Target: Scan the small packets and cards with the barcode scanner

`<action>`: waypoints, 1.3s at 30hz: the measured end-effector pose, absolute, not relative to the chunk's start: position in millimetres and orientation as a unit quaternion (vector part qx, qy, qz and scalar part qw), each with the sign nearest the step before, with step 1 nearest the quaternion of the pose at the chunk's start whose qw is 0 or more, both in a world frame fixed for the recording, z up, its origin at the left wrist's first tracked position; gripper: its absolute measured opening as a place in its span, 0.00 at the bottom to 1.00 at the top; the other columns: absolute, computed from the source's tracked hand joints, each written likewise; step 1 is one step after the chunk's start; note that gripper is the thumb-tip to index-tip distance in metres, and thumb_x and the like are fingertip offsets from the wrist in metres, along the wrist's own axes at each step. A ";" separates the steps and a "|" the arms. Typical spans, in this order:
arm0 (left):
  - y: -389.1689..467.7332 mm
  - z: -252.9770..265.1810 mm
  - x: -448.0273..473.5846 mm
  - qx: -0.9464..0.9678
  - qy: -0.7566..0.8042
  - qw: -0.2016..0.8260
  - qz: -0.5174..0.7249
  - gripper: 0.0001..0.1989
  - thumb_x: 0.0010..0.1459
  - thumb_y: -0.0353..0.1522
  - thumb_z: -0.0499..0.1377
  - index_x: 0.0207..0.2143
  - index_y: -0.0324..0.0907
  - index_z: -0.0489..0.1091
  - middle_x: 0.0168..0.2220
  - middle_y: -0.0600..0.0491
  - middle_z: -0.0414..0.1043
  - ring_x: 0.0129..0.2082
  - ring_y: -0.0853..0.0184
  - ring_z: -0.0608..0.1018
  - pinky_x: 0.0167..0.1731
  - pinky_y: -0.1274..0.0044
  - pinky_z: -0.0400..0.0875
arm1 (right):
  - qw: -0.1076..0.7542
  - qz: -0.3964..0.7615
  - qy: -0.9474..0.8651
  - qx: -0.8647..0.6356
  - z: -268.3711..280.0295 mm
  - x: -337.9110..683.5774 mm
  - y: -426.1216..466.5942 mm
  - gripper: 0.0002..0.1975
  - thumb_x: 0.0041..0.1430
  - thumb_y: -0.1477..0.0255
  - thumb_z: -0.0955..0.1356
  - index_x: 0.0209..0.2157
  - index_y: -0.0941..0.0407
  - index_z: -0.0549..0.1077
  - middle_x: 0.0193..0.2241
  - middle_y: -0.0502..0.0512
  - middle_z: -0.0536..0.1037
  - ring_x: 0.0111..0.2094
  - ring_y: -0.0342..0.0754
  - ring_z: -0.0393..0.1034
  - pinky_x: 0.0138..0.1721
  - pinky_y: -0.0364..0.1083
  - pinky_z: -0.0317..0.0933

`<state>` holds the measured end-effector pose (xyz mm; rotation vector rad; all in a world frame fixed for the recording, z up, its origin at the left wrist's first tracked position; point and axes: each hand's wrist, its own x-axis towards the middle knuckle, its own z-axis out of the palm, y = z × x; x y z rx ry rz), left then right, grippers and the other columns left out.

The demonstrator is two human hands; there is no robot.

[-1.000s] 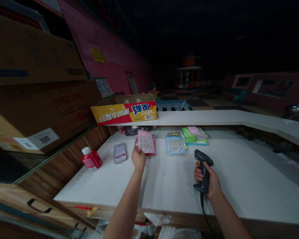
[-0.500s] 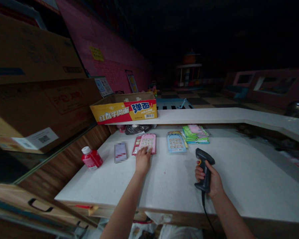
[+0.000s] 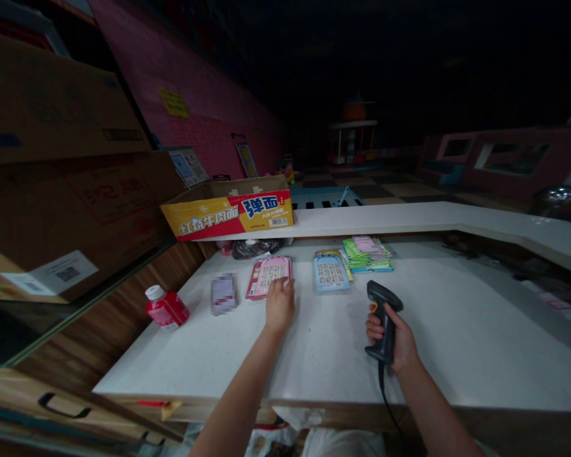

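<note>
In my right hand (image 3: 406,339) is a black barcode scanner (image 3: 384,320), held upright by its handle with the head pointing forward and its cable running down off the counter edge. My left hand (image 3: 280,306) rests at the near right corner of a pink card pack (image 3: 272,273), its fingers slightly bent and touching it; they do not grip it. The pink pack overlaps a red one (image 3: 255,285). Between my hands, farther back, lies a light-blue card pack (image 3: 331,274). Behind it to the right is a pile of green and pink packs (image 3: 367,256).
A red bottle with a white cap (image 3: 166,308) and a blurred-out flat item (image 3: 223,294) are on the left of the white counter (image 3: 323,355). A yellow-red carton (image 3: 228,212) stands on the raised shelf (image 3: 385,219). Large cardboard boxes (image 3: 66,203) are stacked at left.
My left hand has slid right across the pink pack towards its near right corner. The scanner stays in my right hand. The whole view has shifted slightly.
</note>
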<state>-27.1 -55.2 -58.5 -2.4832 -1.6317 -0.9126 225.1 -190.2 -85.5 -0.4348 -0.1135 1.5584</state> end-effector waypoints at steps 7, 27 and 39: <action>-35.3 -55.6 50.2 -0.736 -0.599 -0.177 -0.260 0.16 0.58 0.29 0.59 0.49 0.36 0.68 0.46 0.39 0.73 0.45 0.60 0.78 0.46 0.72 0.69 | 0.688 0.698 -0.060 -0.191 -84.5 227.4 -189.3 0.13 0.50 0.68 0.75 0.34 0.57 0.71 0.19 0.44 0.65 0.18 0.37 0.57 0.16 0.36 0.58; -27.6 -91.4 52.8 -0.461 -0.470 -0.574 -0.486 0.15 0.48 0.35 0.68 0.32 0.39 0.66 0.28 0.53 0.74 0.25 0.69 0.78 0.26 0.73 0.79 | 0.679 0.695 -0.073 -0.224 -83.8 226.3 -187.8 0.14 0.49 0.66 0.76 0.33 0.57 0.71 0.19 0.44 0.65 0.17 0.37 0.58 0.15 0.36 0.56; -31.2 -112.4 45.2 -0.509 -0.413 -0.478 -0.585 0.17 0.53 0.44 0.62 0.34 0.42 0.62 0.38 0.50 0.73 0.36 0.64 0.79 0.31 0.72 0.79 | 0.649 0.589 -0.207 -0.434 -72.5 201.8 -195.3 0.21 0.45 0.57 0.77 0.32 0.56 0.71 0.16 0.46 0.69 0.14 0.39 0.61 0.13 0.38 0.54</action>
